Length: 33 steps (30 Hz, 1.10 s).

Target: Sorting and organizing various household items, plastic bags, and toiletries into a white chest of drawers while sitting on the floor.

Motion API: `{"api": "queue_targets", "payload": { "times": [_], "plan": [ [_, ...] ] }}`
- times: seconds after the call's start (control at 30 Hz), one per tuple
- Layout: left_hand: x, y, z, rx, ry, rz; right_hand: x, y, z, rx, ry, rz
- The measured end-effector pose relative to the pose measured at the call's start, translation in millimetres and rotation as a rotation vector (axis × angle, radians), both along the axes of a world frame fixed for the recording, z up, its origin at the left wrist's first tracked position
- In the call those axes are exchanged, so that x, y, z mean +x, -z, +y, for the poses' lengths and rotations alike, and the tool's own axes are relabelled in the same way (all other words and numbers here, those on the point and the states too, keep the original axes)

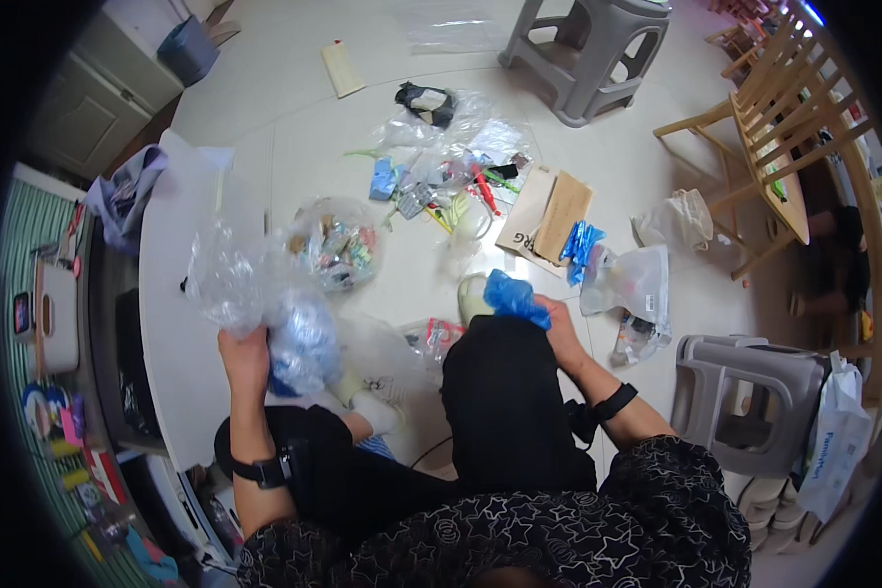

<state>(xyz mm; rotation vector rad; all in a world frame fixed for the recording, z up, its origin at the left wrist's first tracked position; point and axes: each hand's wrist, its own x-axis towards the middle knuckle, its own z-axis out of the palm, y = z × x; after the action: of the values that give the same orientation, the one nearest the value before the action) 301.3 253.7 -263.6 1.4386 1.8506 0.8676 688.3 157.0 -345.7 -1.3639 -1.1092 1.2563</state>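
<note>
My left hand (244, 360) is closed on the gathered edge of a clear plastic bag (228, 283), beside the white cabinet. Right next to it hangs or lies a clear bag with blue in it (303, 342); which of the two is the case I cannot tell. In my right hand (556, 331), by my right knee, is a crumpled blue plastic bag (514, 295). On the floor ahead stands a clear bag filled with small colourful items (338, 242). Beyond it lie loose clear plastic bags (478, 125), a red pen-like item (485, 189) and a flattened cardboard piece (564, 213).
A white cabinet panel (184, 309) rises at the left. Grey plastic stools stand at the top (569, 59) and right (750, 397). A wooden chair (772, 176) is at the right, with part of a person behind it. More blue plastic (581, 250) and a white bag (636, 283) lie nearby.
</note>
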Motion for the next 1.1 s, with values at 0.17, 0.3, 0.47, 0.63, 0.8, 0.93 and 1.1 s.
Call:
{"api": "queue_targets", "payload": {
  "times": [0.17, 0.3, 0.47, 0.63, 0.8, 0.93, 1.1],
  "plan": [
    [1.7, -27.6, -1.6, 0.333, -0.065, -0.355, 37.1, -53.6, 15.9, -0.095, 0.256, 0.218],
    [-6.8, -56.7, -22.8, 0.385, -0.094, -0.661, 36.4, -186.0, 29.4, 0.363, 0.097, 0.291],
    [17.9, -62.9, -60.5, 0.32, 0.092, -0.297, 4.7, -267.9, 11.7, 0.221, -0.274, 0.726],
    [38.0, -11.9, -93.4, 0.855, 0.519, 0.842, -87.1, -258.6, -20.5, -0.261, -0.346, 0.27],
    [64.4, 0.0, -138.8, 0.562, 0.504, 0.134, -122.8, -158.7, -24.5, -0.216, -0.338, 0.034],
    [61.4, -3.3, -168.0, 0.204, 0.577, -0.501, -124.0, -113.9, -42.8, 0.089, -0.435, -0.373],
    [65.1, -32.1, -188.3, -0.005, 0.608, -0.845, -121.2, -101.1, -57.9, 0.105, -0.425, -0.484]
  ]
}}
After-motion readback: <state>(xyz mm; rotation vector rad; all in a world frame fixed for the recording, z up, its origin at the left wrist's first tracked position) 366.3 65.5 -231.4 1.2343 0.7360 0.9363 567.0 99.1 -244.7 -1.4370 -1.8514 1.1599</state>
